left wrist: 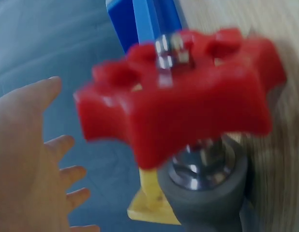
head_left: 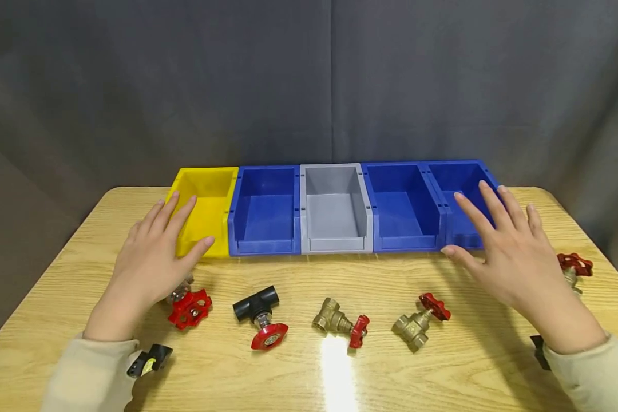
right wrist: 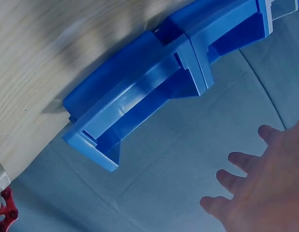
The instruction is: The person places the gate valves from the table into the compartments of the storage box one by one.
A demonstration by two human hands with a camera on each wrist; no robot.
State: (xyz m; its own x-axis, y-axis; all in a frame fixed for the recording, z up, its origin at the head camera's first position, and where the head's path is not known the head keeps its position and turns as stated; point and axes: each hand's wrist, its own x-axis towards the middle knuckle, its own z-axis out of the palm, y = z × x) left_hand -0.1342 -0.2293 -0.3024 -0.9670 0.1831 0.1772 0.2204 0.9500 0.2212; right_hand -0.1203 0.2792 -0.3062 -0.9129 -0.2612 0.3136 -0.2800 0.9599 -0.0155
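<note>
With fingers spread, my left hand (head_left: 151, 260) hovers near the yellow bin (head_left: 206, 214), overlapping its left side in the head view. Just below that hand is a valve with a red handwheel (head_left: 190, 309); its body is partly hidden. The same red handwheel (left wrist: 183, 92) looms large in the left wrist view, apart from the fingers. My right hand (head_left: 515, 260), also spread and holding nothing, is in front of the rightmost blue bin (head_left: 463, 177). Beyond the right wrist lies another valve with a dark red handwheel (head_left: 575, 264), partly covered by the arm.
Between the hands lie a black tee valve (head_left: 257, 303) and two brass valves, one centre (head_left: 332, 316) and one further right (head_left: 412, 329). Behind them, two more blue bins (head_left: 264, 247) (head_left: 407, 243) and a grey bin (head_left: 337, 245) join the row. A grey curtain (head_left: 309, 86) hangs behind the wooden table (head_left: 288, 383).
</note>
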